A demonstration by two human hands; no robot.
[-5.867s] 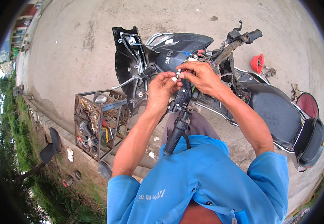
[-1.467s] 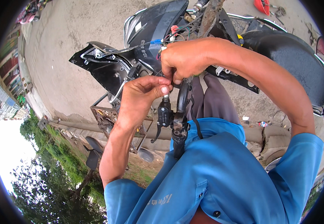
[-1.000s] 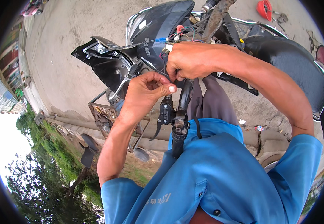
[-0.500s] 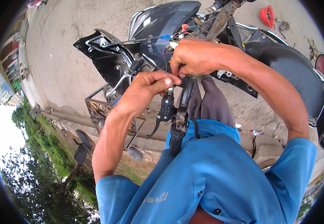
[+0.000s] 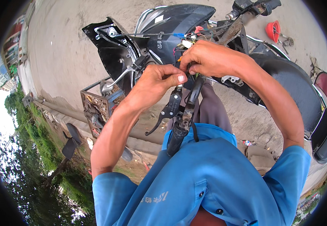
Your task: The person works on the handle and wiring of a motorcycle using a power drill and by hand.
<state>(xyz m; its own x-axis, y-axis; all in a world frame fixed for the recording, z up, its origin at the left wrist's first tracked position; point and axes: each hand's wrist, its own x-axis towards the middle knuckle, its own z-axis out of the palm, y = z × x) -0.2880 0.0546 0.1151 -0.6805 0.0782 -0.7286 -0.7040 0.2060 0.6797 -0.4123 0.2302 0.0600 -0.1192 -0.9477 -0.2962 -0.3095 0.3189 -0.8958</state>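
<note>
Left of centre, the left hand [image 5: 156, 83] pinches thumb to forefinger at the top of the black brake-lever unit [image 5: 172, 107], mid-frame, anything between them hidden; rightward, the right hand [image 5: 208, 59] curls near the handlebar [image 5: 196, 91], its closure and contents impossible to tell.

Red bowl-shaped piece [image 5: 272, 32] on concrete [image 5: 69, 45] — trees [image 5: 31, 184] left
</note>
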